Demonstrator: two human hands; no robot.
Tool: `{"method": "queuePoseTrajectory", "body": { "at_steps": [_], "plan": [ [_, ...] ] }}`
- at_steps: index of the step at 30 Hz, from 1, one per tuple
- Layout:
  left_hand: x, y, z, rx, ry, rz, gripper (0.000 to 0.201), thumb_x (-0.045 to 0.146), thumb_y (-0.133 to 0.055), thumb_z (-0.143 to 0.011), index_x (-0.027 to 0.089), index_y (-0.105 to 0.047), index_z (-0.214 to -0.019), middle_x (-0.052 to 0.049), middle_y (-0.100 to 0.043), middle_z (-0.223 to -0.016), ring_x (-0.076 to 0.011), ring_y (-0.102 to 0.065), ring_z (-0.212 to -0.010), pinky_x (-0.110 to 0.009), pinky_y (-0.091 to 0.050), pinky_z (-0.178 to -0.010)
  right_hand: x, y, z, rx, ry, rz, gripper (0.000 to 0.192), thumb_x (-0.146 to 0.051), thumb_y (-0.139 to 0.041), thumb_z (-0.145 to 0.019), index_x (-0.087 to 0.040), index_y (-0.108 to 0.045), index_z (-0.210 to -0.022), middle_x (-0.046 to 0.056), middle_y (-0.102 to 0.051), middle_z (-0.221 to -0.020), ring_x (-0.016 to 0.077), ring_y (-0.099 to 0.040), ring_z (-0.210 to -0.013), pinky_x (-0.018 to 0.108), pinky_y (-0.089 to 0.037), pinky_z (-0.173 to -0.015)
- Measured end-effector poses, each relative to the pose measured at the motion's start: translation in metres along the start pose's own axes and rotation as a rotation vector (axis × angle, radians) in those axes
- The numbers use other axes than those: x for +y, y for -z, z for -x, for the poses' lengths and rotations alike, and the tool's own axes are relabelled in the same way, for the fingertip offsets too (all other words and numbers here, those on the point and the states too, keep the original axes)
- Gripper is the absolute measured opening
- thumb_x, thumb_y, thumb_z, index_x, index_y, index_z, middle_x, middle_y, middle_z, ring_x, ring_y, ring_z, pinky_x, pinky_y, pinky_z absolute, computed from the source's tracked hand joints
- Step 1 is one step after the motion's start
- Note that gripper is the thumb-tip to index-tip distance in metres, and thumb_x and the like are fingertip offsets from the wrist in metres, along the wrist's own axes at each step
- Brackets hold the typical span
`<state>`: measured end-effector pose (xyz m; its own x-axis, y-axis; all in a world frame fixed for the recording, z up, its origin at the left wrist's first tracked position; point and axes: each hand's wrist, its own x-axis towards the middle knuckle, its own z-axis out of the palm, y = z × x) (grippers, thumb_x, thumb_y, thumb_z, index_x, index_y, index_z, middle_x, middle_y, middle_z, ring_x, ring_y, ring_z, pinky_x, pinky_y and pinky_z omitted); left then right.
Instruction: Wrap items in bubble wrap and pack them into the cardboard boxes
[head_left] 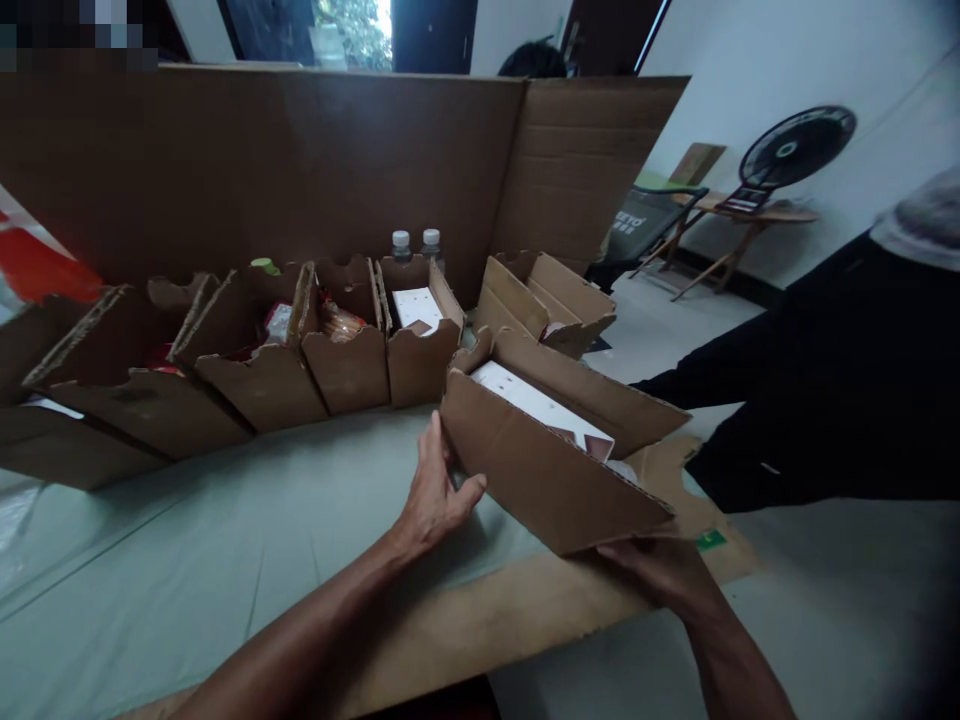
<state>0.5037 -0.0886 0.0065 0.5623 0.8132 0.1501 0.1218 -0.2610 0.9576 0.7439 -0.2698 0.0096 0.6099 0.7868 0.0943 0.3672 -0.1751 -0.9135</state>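
Both hands gripping one open cardboard box sitting at the surface edge: left hand fingers clamping its left end, right hand holding the near right corner, fingers hidden underneath. One white carton lying inside. Behind: six more open boxes standing in a row, two bottles at the back.

So there's a whole row of open cardboard trays along the back of the table, stuffed with packets, and one tray has a white carton lying in it. Two capped bottles stand right behind that one. Another tray sits off to the right. Big cardboard sheet walls it all off. Further back: a black fan, a folding chair, and a person in dark clothes at the right.
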Motion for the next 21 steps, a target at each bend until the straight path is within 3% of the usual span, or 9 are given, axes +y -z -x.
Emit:
{"method": "queuePoseTrajectory", "body": {
  "at_steps": [2, 4, 9, 15, 21],
  "plan": [
    [-0.003, -0.020, -0.008, -0.041, -0.062, 0.007, 0.099, 0.049, -0.062, -0.087, 0.016, -0.009, -0.163, -0.025, -0.013, -0.167, -0.0400, -0.026, -0.152, -0.060, -0.034, -0.119, 0.001, -0.006, -0.007, 0.018, 0.035, -0.051, 0.062, -0.045, -0.090, -0.063, -0.026, -0.071, -0.119, 0.012, -0.076, -0.118, 0.0383, -0.072, -0.110, 0.054, -0.062, -0.095],
    [-0.004, -0.037, -0.006, -0.119, -0.091, -0.008, 0.092, 0.053, -0.058, -0.092, 0.016, -0.013, -0.163, -0.023, -0.004, -0.171, -0.0383, -0.009, -0.160, -0.060, -0.023, -0.126, 0.002, -0.012, -0.014, 0.038, 0.061, -0.088, 0.076, -0.044, -0.089, -0.066, -0.025, -0.062, -0.134, 0.014, -0.070, -0.133, 0.0369, -0.067, -0.122, 0.056, -0.056, -0.104],
    [-0.008, -0.056, 0.007, -0.216, -0.106, -0.043, 0.097, 0.061, -0.057, -0.093, 0.015, -0.012, -0.165, -0.021, 0.002, -0.174, -0.0371, -0.001, -0.162, -0.060, -0.013, -0.129, 0.004, -0.028, -0.018, 0.079, 0.076, -0.098, 0.087, -0.047, -0.087, -0.072, -0.025, -0.049, -0.147, 0.015, -0.056, -0.150, 0.0326, -0.055, -0.138, 0.054, -0.043, -0.117],
    [-0.014, -0.050, 0.001, -0.229, -0.128, -0.014, 0.097, 0.063, -0.058, -0.093, 0.018, -0.013, -0.166, -0.018, -0.002, -0.175, -0.0362, -0.003, -0.162, -0.061, -0.014, -0.129, 0.009, -0.051, -0.011, 0.214, 0.056, -0.101, 0.088, -0.050, -0.087, -0.070, -0.023, -0.049, -0.144, 0.017, -0.061, -0.141, 0.0319, -0.064, -0.124, 0.051, -0.055, -0.103],
    [-0.018, -0.043, -0.004, -0.167, -0.111, 0.012, 0.089, 0.059, -0.054, -0.096, 0.018, -0.017, -0.165, -0.016, -0.009, -0.175, -0.0332, -0.007, -0.162, -0.057, -0.011, -0.131, -0.008, -0.066, -0.028, 0.233, 0.096, 0.066, 0.080, -0.058, -0.086, -0.066, -0.021, -0.056, -0.131, 0.014, -0.067, -0.126, 0.0292, -0.068, -0.103, 0.044, -0.061, -0.082]
  ]
}}
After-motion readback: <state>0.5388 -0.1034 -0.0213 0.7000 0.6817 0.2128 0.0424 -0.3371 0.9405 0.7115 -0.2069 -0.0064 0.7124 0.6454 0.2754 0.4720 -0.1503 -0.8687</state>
